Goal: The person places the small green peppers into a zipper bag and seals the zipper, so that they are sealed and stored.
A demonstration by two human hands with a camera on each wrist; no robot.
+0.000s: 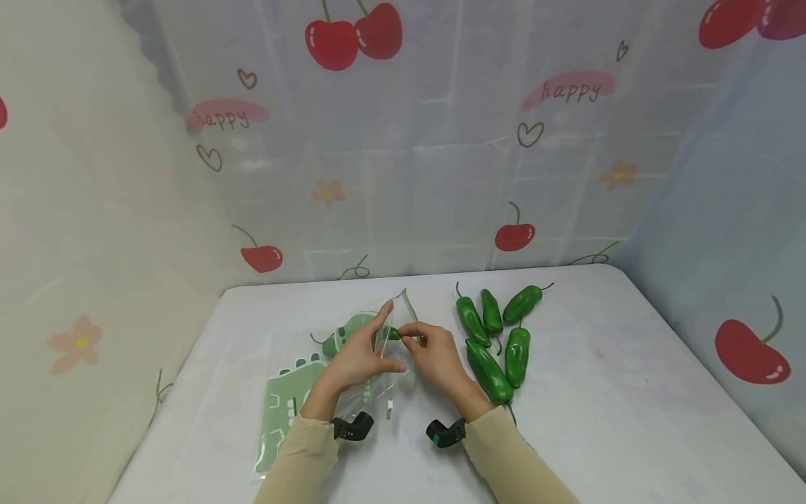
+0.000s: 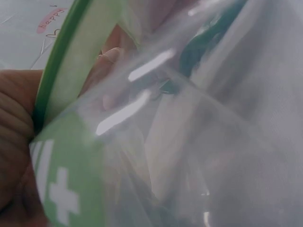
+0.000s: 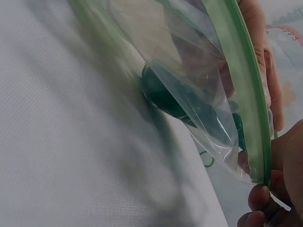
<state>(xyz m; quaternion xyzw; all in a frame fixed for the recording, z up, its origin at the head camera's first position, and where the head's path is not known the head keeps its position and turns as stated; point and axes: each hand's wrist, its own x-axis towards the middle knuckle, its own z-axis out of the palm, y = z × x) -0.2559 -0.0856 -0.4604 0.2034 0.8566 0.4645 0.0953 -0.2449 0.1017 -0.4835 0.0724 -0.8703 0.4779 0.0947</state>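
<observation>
Toward 7 o'clock, nearest the viewer, a green-printed packet [image 1: 286,406] lies flat on the white tabletop [image 1: 598,420]. Beyond it, at 6 o'clock from centre, the hands work close together. The left hand [image 1: 357,358], thumb and index finger spread, props the mouth of a clear bag [image 3: 246,94]; the right hand [image 1: 437,353] appears to pinch a green pepper [image 1: 394,334] at that mouth. Should the thumb slip, the thin film would probably fold inward and snag the pepper; a loosened pinch could drop it outside. The pepper's visible end points to 3 o'clock, its long axis running roughly 9 to 3; film and fingers hide the rest, so the stem end cannot be told. At 2 o'clock from the right hand lie five loose peppers [image 1: 493,318]. Farthest, at 12 o'clock, hangs a cherry-printed sheet [image 1: 409,175].
</observation>
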